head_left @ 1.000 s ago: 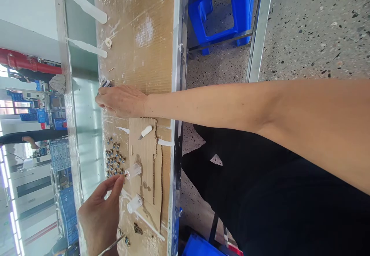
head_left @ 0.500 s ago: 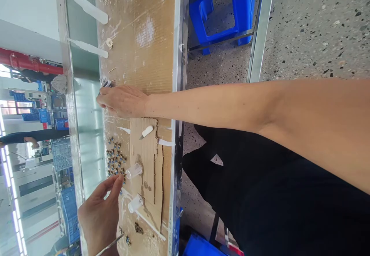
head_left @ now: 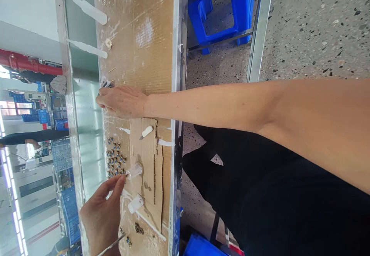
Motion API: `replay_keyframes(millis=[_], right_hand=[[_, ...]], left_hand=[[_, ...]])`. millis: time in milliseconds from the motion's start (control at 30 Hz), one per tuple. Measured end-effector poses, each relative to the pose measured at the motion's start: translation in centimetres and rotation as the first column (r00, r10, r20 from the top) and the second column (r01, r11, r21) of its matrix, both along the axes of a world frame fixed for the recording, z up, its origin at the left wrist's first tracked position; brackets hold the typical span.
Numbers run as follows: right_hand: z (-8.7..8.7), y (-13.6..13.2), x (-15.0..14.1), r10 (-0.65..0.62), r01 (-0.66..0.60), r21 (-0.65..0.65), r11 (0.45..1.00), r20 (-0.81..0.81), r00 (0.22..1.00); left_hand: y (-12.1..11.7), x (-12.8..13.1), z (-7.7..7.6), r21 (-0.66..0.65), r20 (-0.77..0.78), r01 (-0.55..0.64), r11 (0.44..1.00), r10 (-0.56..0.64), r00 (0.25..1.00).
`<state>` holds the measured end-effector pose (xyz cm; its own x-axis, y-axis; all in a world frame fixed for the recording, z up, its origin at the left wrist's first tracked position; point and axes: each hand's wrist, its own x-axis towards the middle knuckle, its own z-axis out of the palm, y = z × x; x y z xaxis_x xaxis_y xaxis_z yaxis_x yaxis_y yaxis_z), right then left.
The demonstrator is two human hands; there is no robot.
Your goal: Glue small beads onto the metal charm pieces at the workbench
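Note:
My left hand (head_left: pixel 105 204) is pinched, thumb against fingertips, at the mouth of a small clear plastic cup (head_left: pixel 135 170) lying towards me. A tiny dark bit shows at the fingertips, too small to name. Beside them, several small metal pieces with blue spots (head_left: pixel 115 158) lie in rows. My right hand (head_left: pixel 123 101) rests farther along the table with its fingers curled closed. Next to its knuckles a grey and black object (head_left: pixel 107 83) shows partly; whatever the fingers hold is hidden.
A second clear cup (head_left: pixel 135 204) and a white-handled blade (head_left: pixel 147 132) sit on the torn cardboard (head_left: pixel 148 148). Two white squeeze bottles (head_left: pixel 92 12) lie by the metal ledge (head_left: pixel 86 125). A blue stool (head_left: pixel 222 13) stands below the table. Another person's arm (head_left: pixel 43 136) is in the background.
My left hand has shifted slightly towards the nearer cup, its fingertips now at the cup's mouth. My right hand has stayed in place.

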<state>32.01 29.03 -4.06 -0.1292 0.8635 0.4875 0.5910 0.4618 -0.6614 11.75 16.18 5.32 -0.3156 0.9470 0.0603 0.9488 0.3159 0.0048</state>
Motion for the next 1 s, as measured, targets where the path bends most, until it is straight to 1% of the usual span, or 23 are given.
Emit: replay_keyframes(millis=[400, 800, 900, 1000], right_hand=[[0.0, -0.2, 0.2, 0.011, -0.011, -0.006, 1.0, -0.01, 1.0], [-0.3, 0.3, -0.1, 0.009, -0.009, 0.019, 1.0, -0.027, 1.0], [-0.3, 0.3, -0.1, 0.011, -0.01, 0.024, 1.0, -0.034, 0.999], [-0.2, 0.1, 0.0, 0.014, -0.013, 0.018, 1.0, -0.041, 0.999]], left_hand=[[-0.1, 0.6, 0.0, -0.019, -0.006, -0.009, 1.0, 0.009, 1.0], [-0.3, 0.5, -0.1, 0.011, 0.049, 0.022, 1.0, -0.022, 0.999], [-0.6, 1.1, 0.0, 0.038, 0.088, 0.003, 0.999, -0.006, 0.996], [-0.9, 1.8, 0.2, 0.104, 0.157, -0.047, 0.994, 0.03, 0.987]])
